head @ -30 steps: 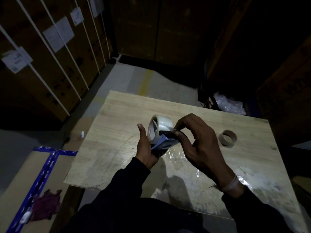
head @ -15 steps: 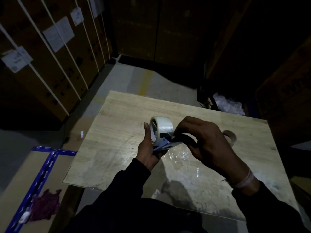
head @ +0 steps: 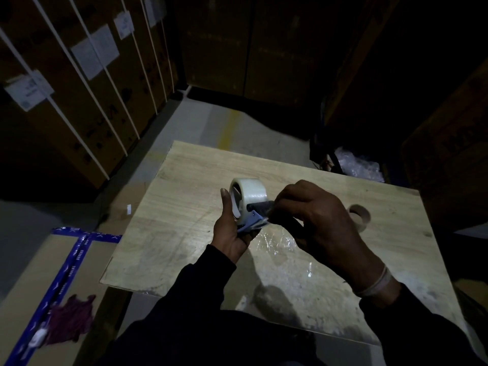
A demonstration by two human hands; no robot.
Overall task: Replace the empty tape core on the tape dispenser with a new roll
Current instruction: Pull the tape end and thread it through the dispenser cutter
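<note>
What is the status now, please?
Left hand grips tape dispenser, new roll mounted. Right hand fingers pinch at its front end. Empty core lies on board; nothing obstructing.

Two hands: left hand point(head: 232, 233), right hand point(head: 319, 220). One tape dispenser point(head: 254, 220). One new roll point(head: 248, 192). One empty tape core point(head: 360, 216). One wooden surface point(head: 184, 207). One purple rag point(head: 70, 319) on floor. One plastic wrap bundle point(head: 359, 165).

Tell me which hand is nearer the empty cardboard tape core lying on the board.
Right. The right hand hovers just left of the empty tape core, overlapping its edge in the view. The left hand is farther left, gripping the tape dispenser with the new roll.
</note>
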